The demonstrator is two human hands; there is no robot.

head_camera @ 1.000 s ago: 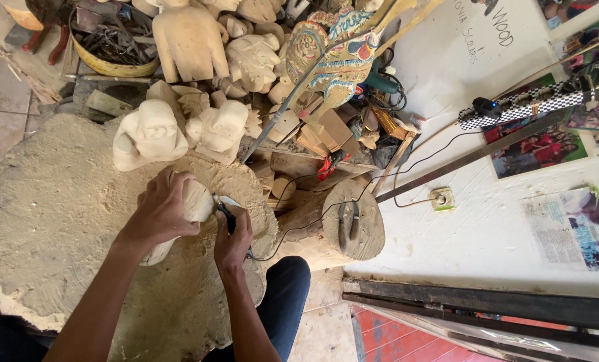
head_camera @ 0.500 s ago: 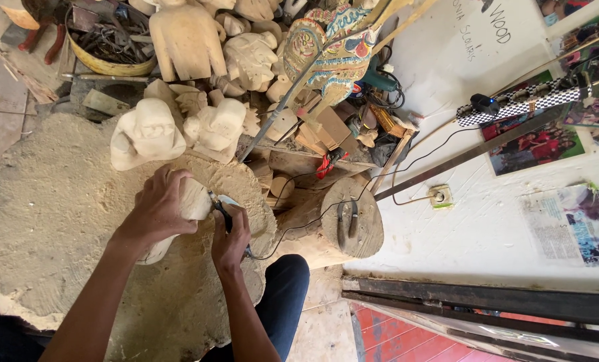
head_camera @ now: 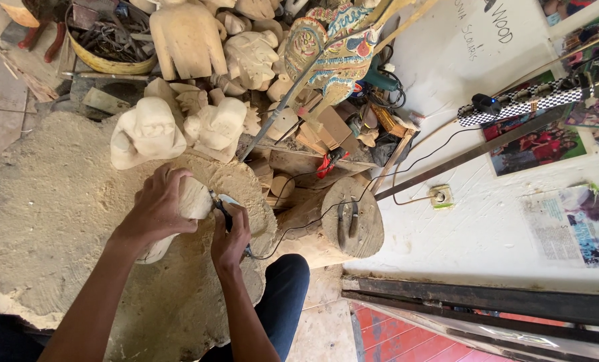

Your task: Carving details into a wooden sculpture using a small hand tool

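Observation:
My left hand (head_camera: 155, 211) grips a pale, unfinished wooden carving (head_camera: 193, 201) that lies on a wide, rough wooden stump (head_camera: 51, 208) covered in sawdust. My right hand (head_camera: 231, 234) is closed around a small dark corded power tool (head_camera: 220, 209), whose tip touches the carving's right side. A thin black cable (head_camera: 292, 228) runs from the tool off to the right. Two more pale carved figures (head_camera: 145, 131) (head_camera: 217, 127) stand at the stump's far edge, just above my hands.
Several unfinished wooden carvings (head_camera: 192, 40) and a painted mask (head_camera: 326, 50) are piled at the back. A yellow bowl of metal tools (head_camera: 111, 43) stands at top left. A small round block with pliers (head_camera: 349, 221) sits to the right. A wall socket (head_camera: 440, 196) is on the white wall.
The hands stay on the carving and tool; only slight shifts of the hands and view.

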